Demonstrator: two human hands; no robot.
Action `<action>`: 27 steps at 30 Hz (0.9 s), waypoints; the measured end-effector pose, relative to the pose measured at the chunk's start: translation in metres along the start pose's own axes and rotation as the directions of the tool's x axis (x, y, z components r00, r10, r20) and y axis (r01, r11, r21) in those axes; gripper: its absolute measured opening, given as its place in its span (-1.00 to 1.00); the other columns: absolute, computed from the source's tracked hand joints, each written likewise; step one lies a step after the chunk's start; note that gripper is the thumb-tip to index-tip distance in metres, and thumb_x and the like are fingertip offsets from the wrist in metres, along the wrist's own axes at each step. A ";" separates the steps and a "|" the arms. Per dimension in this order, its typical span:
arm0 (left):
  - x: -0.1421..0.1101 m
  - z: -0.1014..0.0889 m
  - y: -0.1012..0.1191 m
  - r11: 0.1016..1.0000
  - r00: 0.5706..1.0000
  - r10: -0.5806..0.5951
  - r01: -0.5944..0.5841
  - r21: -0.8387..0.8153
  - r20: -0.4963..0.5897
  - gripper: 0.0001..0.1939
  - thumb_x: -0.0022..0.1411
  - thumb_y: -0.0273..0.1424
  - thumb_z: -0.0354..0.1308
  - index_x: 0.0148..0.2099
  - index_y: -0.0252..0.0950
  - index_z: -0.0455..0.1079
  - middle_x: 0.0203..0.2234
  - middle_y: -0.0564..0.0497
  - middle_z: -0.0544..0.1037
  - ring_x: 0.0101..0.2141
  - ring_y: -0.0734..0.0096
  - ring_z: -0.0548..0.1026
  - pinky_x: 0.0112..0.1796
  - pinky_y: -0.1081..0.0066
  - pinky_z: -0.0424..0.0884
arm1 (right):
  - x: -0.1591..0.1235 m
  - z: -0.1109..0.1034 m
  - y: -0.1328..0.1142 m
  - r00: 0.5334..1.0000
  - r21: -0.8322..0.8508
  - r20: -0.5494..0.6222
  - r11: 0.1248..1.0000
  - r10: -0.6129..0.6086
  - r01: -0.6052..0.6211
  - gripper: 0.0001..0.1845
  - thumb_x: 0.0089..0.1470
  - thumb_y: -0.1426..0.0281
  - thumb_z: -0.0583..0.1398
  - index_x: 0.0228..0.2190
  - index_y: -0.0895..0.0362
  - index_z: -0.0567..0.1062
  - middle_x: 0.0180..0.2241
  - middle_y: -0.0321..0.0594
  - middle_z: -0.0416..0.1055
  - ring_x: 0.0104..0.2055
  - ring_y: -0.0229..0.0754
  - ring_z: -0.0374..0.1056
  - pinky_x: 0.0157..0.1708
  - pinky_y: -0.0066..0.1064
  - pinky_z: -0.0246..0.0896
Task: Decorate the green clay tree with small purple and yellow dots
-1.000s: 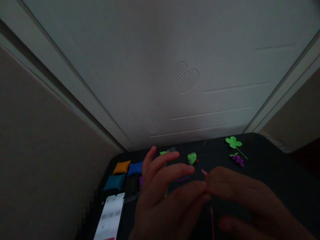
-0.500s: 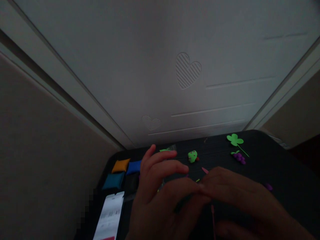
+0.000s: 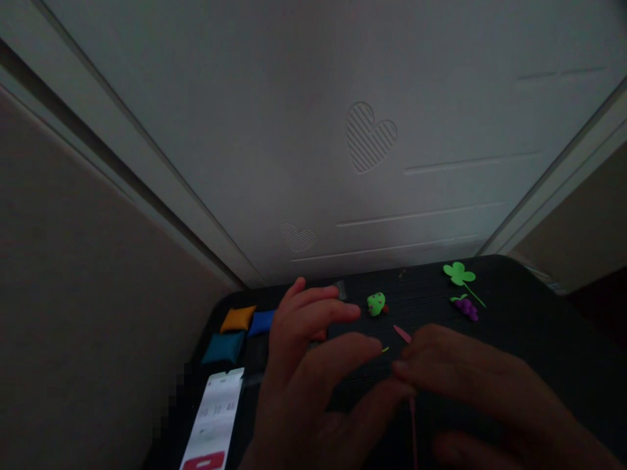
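My left hand point(image 3: 313, 372) hovers low over a black table point(image 3: 529, 326), its fingers spread and its thumb meeting my right hand. My right hand point(image 3: 480, 391) is closed in a pinch on a thin pink modelling tool point(image 3: 412, 418), whose flat pink tip point(image 3: 401, 333) sticks out above the fingers. A tiny yellow-green clay bit point(image 3: 385, 350) shows between the two hands. Beyond the fingers sits a green clay lump with red dots point(image 3: 376, 304).
Clay packets lie at the left: orange point(image 3: 238, 318), blue point(image 3: 261, 322), teal point(image 3: 223, 347). A phone with a lit screen point(image 3: 213, 423) lies at the table's near left. A green clay clover point(image 3: 460, 275) and purple clay grapes point(image 3: 466, 307) rest far right. A white panelled door point(image 3: 343, 130) rises behind.
My left fingers spread wider and shifted slightly right, covering the green packet behind them. My right hand stayed pinched on the tool. The view shifted slightly.
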State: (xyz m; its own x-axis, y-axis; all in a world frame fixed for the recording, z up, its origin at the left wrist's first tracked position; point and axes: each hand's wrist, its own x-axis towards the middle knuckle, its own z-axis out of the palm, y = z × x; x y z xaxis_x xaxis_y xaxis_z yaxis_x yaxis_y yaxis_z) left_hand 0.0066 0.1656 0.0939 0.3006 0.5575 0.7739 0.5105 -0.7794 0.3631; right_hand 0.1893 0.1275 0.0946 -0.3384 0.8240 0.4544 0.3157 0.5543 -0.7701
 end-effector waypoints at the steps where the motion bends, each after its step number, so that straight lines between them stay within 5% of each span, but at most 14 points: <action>1: 0.000 0.000 0.000 1.000 1.000 0.001 -0.001 -0.002 0.001 -0.64 -0.13 -0.46 0.27 -0.26 -0.22 0.21 -0.23 0.03 0.29 -0.07 0.28 0.27 0.05 0.07 0.16 | 0.000 0.000 0.000 1.000 0.000 0.001 1.000 0.000 0.000 -0.43 -0.10 0.34 0.22 -0.01 -0.20 0.25 -0.28 -0.30 0.44 -0.24 -0.19 0.37 -0.21 -0.44 0.30; 14: -0.002 0.000 -0.001 0.999 1.000 0.026 -0.026 -0.020 0.012 -0.61 -0.14 -0.44 0.29 -0.24 -0.24 0.22 -0.21 0.01 0.28 -0.07 0.27 0.26 0.06 0.07 0.14 | 0.001 -0.002 0.000 0.998 -0.028 0.037 0.999 -0.043 0.044 -0.42 -0.09 0.34 0.21 0.01 -0.16 0.23 -0.29 -0.29 0.45 -0.25 -0.19 0.37 -0.18 -0.44 0.27; 27: 0.002 -0.001 -0.004 0.999 0.999 0.044 -0.044 -0.019 0.018 -0.61 -0.14 -0.41 0.29 -0.23 -0.25 0.25 -0.21 0.01 0.31 -0.08 0.27 0.29 0.05 0.08 0.18 | 0.006 0.001 0.010 0.991 0.027 0.007 0.991 -0.131 0.131 -0.76 -0.04 0.59 0.13 -0.29 0.11 0.40 -0.41 -0.28 0.43 -0.32 -0.35 0.35 -0.34 -0.54 0.29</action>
State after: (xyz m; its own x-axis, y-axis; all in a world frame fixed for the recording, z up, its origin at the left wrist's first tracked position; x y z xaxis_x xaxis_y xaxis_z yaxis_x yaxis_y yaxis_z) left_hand 0.0045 0.1693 0.0944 0.3370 0.5277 0.7797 0.4814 -0.8083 0.3390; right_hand 0.1897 0.1380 0.0896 -0.3827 0.7434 0.5485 0.2442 0.6540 -0.7160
